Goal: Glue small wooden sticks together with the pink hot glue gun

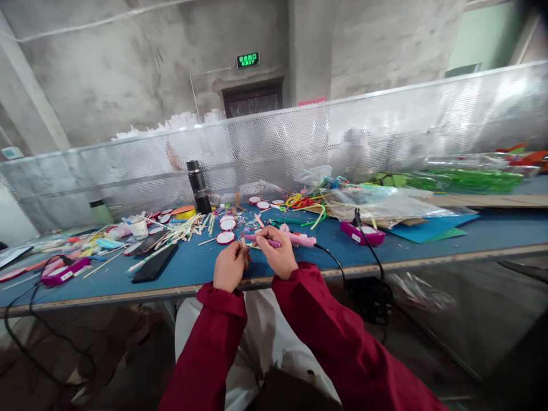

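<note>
Closest in are two dark red sleeves (308,337) over a white lap, reaching up to the near edge of the blue desk (492,231). Far left on it lies a magenta glue gun (64,273) with a black cord trailing off the edge, then a heap of wooden sticks (180,231) and a flat black phone (154,264). A black bottle (199,185) stands upright behind them, close to the perforated metal screen (385,131). Red-rimmed white discs (225,237) are scattered just beyond the hands. The left hand (230,266) is curled shut around a short wooden stick (244,244), pinched at the fingertips. Right beside it, almost touching, the right hand (278,251) grips a purple stick (261,240) that runs across its fingers, held just above the desk's front edge. A pink glue gun (299,238) lies just past the right hand, its cord dropping over the edge. Farther right sit another magenta glue gun (363,234), clear plastic bags (377,202) over coloured pipe cleaners, and blue paper sheets (428,228).
</note>
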Demonstrator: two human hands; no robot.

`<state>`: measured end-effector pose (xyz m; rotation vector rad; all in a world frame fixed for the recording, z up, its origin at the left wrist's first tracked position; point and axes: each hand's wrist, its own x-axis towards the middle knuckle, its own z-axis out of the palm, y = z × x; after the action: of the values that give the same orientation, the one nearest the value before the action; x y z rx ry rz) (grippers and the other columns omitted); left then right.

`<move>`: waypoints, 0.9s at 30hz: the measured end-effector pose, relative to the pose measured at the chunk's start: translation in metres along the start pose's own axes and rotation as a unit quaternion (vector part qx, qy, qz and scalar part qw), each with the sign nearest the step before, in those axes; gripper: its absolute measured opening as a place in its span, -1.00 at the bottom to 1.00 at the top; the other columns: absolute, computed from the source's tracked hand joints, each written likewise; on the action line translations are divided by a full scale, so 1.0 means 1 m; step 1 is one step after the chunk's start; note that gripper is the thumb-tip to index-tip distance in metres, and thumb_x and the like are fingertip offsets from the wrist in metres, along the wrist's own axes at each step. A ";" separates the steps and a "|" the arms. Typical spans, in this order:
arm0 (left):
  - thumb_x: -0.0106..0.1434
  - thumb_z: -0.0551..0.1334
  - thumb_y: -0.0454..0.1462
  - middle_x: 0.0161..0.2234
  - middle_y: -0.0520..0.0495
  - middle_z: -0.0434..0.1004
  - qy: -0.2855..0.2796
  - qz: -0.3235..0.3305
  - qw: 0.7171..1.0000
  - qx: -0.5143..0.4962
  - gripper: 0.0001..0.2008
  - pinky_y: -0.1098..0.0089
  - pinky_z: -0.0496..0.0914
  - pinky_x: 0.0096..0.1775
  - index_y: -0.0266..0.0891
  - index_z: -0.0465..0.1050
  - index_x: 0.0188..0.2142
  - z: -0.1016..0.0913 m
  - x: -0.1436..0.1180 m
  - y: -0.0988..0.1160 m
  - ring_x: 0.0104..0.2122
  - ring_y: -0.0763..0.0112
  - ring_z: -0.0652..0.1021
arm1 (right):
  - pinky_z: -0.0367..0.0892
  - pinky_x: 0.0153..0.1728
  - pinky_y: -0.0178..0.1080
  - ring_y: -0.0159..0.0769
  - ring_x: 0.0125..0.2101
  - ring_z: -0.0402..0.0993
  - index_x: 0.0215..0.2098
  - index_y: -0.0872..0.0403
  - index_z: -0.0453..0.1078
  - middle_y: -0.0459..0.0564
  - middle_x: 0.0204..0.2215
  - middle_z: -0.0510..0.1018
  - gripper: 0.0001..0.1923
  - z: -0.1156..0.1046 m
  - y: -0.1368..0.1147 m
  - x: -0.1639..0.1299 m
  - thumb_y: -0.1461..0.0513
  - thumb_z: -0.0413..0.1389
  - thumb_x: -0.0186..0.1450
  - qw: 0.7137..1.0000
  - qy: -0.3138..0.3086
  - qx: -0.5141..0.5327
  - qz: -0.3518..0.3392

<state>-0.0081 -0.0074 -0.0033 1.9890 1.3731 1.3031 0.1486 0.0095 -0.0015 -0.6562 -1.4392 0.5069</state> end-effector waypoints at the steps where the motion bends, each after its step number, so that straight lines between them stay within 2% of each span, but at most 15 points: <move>1: 0.41 0.11 -0.17 -0.61 0.07 0.45 0.001 -0.001 1.000 -0.001 -0.70 0.41 0.26 -0.40 -0.16 0.42 -0.44 0.000 0.000 0.000 -0.55 0.39 0.46 | 0.36 -0.31 -0.21 -0.26 -0.40 0.49 -0.43 0.00 0.42 -0.11 -0.48 0.56 -0.84 0.000 0.001 0.000 0.17 0.13 0.31 1.000 0.004 0.000 0.002; 27: 0.41 0.12 -0.10 -0.57 0.03 0.52 -0.003 -0.007 0.999 -0.039 -0.68 0.41 0.32 -0.43 -0.17 0.47 -0.41 0.003 0.003 -0.010 -0.56 0.39 0.49 | 0.41 -0.31 -0.21 -0.26 -0.40 0.53 -0.41 0.00 0.41 -0.10 -0.47 0.57 -0.85 0.001 0.000 0.000 0.13 0.14 0.29 1.000 0.004 0.005 0.015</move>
<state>-0.0100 0.0004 -0.0106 1.9269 1.3113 1.3221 0.1477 0.0097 -0.0013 -0.6710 -1.4193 0.5339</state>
